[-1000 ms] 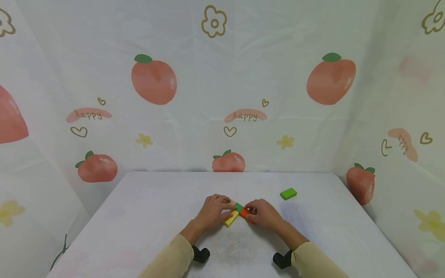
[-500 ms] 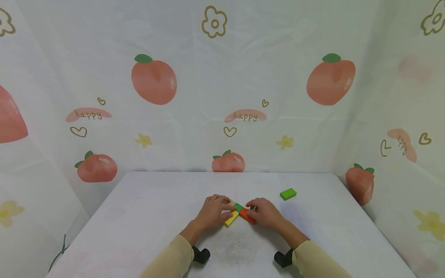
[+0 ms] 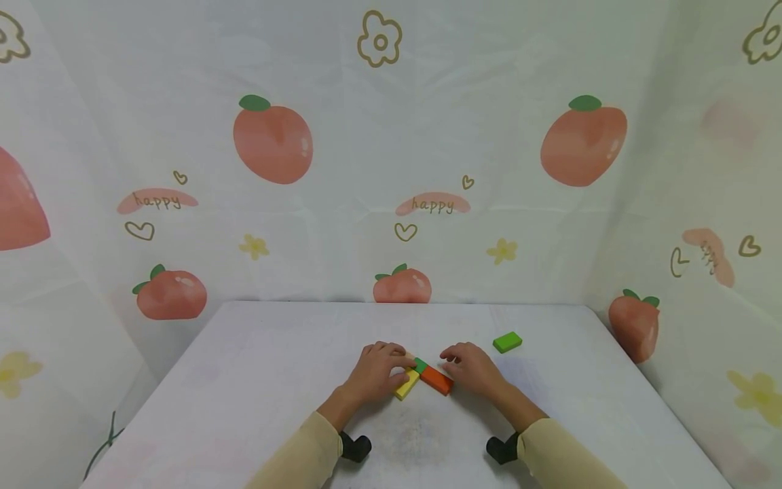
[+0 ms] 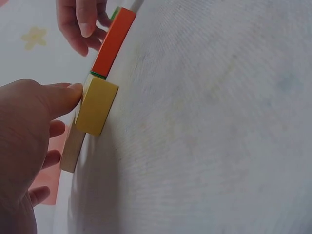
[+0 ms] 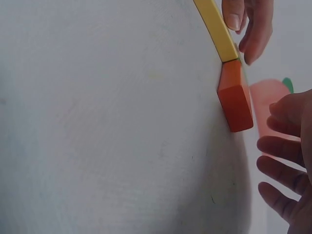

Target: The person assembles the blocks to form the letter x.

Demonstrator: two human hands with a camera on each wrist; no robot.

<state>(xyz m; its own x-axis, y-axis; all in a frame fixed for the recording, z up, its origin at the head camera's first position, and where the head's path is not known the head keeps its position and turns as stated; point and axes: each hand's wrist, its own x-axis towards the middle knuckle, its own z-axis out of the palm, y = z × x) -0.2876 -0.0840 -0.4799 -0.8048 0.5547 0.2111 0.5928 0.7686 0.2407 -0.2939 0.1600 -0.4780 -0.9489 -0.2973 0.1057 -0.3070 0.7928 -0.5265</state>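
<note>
Flat coloured blocks lie touching on the table: a yellow block (image 3: 407, 384), an orange block (image 3: 436, 379), a small green block (image 3: 420, 366) where they meet, and a plain wooden block (image 4: 73, 147) behind. My left hand (image 3: 377, 371) holds the yellow block, its thumb against the side and its index finger reaching over to the green block. Part of the wooden block is hidden by those fingers in the head view. Just right of the orange block, my right hand (image 3: 474, 371) hovers with loosely bent fingers, apart from it and holding nothing, as the right wrist view confirms.
A separate light green block (image 3: 508, 342) lies farther back on the right of the white table (image 3: 275, 339). Fabric walls (image 3: 427, 122) printed with fruit enclose the table's back and sides. Black wrist mounts (image 3: 356, 448) sit at both cuffs.
My right hand has let go of the orange block and drawn back to the right and slightly up. The left hand and the joined blocks stay where they were.
</note>
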